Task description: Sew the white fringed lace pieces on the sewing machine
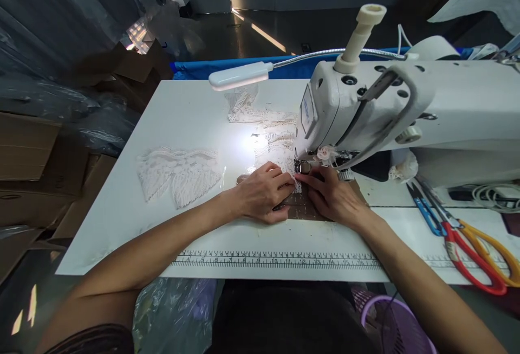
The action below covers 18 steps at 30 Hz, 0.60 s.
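A strip of white lace [276, 150] runs toward the needle area of a white sewing machine [365, 110]. My left hand [266, 192] has its fingers curled on the lace's near end, left of the presser foot [303, 166]. Close to the foot's right side, my right hand [333, 194] reaches in with its index finger stretched to the lace edge and its other fingers partly bent. A brown plate [304, 210] lies beneath both hands. Farther left, another white lace piece [179, 175] rests flat on the table.
Orange-and-red-handled scissors [475, 251] and blue snips [426, 210] lie at the right. A lamp [240, 76] on a bendable neck hangs over the table [134, 235]. A printed ruler [276, 259] follows the front edge. Cardboard boxes [40, 164] stand left; a purple basket [396, 310] is below.
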Available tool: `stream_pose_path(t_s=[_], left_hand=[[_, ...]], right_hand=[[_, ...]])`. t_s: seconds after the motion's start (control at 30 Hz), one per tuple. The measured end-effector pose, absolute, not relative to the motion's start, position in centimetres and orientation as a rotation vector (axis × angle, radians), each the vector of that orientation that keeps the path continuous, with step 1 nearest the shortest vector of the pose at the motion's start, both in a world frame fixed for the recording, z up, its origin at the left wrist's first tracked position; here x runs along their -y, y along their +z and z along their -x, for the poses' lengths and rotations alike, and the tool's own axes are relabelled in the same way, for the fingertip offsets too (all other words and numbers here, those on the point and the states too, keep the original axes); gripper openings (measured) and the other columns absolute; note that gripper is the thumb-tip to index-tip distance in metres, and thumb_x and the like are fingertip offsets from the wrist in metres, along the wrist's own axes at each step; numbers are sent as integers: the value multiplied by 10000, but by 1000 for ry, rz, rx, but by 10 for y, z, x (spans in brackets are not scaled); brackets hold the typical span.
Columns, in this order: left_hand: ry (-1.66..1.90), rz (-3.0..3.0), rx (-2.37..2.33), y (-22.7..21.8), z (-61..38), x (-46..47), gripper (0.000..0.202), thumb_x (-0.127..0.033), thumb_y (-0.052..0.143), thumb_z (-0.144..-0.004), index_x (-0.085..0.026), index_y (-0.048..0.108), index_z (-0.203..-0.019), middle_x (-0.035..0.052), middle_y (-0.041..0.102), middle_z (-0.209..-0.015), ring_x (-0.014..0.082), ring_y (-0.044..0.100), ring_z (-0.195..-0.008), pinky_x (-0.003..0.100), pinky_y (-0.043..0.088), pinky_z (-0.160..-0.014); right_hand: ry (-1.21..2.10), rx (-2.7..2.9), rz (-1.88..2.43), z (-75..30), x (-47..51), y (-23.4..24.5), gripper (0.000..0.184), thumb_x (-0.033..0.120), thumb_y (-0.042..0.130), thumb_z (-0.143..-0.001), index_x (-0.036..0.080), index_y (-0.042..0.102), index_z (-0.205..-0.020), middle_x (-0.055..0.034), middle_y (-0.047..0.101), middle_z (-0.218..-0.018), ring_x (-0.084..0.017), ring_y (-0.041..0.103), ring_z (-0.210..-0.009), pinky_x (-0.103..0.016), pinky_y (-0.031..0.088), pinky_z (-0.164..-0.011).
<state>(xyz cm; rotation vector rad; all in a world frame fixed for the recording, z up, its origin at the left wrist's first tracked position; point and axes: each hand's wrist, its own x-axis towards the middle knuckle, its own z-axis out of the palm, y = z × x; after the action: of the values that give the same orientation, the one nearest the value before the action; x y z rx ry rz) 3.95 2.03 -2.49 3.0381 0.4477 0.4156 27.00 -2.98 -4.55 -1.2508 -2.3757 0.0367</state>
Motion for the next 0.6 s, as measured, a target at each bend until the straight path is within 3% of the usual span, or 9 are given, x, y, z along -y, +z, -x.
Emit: stream_pose_path(t_s=[0.37,0.6], left_hand=[[394,-3050,-529,-26,-40,-19,410,-396,495,-889,-87,648,-1109,146,643,-1117,252,589,-909,470,439,-957],[390,-3076,-580,-28,-42,-21,476,-435,475,-889,-62,626,-1143,157,615,-1154,257,594,-926,472,414,-1010]], right_hand=[[109,2395,1284,-268,34,-38,378,226,424,-960,181,660,-1251,-147,638,-1026,-277,616,-952,-367,562,-692],[79,2389,1239,-268,36,-37,361,236,422,-974,151,676,-1216,-145,663,-1004,-280,624,-922,-376,569,-682]])
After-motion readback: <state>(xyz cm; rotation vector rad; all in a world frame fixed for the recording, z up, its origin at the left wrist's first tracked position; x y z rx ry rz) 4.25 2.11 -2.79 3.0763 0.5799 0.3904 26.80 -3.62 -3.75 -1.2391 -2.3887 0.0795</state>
